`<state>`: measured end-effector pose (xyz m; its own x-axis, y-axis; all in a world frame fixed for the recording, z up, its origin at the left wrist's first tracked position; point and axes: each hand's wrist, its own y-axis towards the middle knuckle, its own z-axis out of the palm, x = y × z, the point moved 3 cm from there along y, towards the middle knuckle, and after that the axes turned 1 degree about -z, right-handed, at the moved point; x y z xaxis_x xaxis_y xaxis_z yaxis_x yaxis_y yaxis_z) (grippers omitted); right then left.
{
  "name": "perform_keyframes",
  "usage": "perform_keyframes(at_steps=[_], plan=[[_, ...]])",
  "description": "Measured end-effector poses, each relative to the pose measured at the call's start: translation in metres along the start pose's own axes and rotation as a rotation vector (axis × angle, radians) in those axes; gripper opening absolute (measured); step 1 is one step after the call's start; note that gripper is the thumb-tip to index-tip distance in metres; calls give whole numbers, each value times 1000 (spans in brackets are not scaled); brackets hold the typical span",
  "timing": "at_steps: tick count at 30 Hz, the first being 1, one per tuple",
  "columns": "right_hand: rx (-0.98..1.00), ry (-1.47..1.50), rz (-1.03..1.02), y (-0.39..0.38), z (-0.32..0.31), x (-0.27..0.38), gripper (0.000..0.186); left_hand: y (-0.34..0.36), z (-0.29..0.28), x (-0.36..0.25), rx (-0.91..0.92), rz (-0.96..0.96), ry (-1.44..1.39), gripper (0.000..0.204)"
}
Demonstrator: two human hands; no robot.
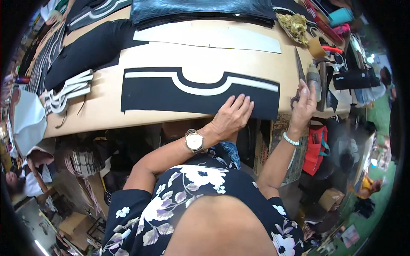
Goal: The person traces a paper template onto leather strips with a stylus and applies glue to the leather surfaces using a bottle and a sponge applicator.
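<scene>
A black fabric panel (153, 96) lies flat near the table's front edge. Its upper edge has a curved notch, and a white strip (200, 91) follows that outline. My left hand (234, 113) rests on the panel's lower right part, fingers extended and palm down, holding nothing. To the right of the panel, my right hand (304, 104) has its fingers around the handle end of dark scissors (299, 64), whose blades point away from me. The hand partly covers the handles. A clear bottle (314, 74) stands right beside those fingers.
A long white piece (205, 38) lies beyond the panel, before a stack of shiny black sheets (200, 10). White curved strips (70, 91) and dark cloth (92, 49) lie left. A tape roll (316, 47) and black flask (356, 80) are right; a red bag (314, 149) hangs below.
</scene>
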<state>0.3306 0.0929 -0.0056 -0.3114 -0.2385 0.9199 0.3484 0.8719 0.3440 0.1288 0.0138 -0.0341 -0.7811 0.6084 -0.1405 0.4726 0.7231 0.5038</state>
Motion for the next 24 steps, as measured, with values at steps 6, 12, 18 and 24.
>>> perform_keyframes(at_steps=[6, 12, 18, 24], plan=[[287, 841, 244, 14, 6, -11, 100, 55, -86, 15, -136, -274, -797, 14], [859, 935, 171, 8, 69, -8, 80, 144, -178, 51, -487, -347, -1444, 12], [1173, 444, 294, -17, 91, 55, 44, 89, -247, 127, -988, -204, -1192, 36], [1020, 267, 322, 10, 50, 33, 50, -30, -183, 167, -1158, -758, -1495, 25]])
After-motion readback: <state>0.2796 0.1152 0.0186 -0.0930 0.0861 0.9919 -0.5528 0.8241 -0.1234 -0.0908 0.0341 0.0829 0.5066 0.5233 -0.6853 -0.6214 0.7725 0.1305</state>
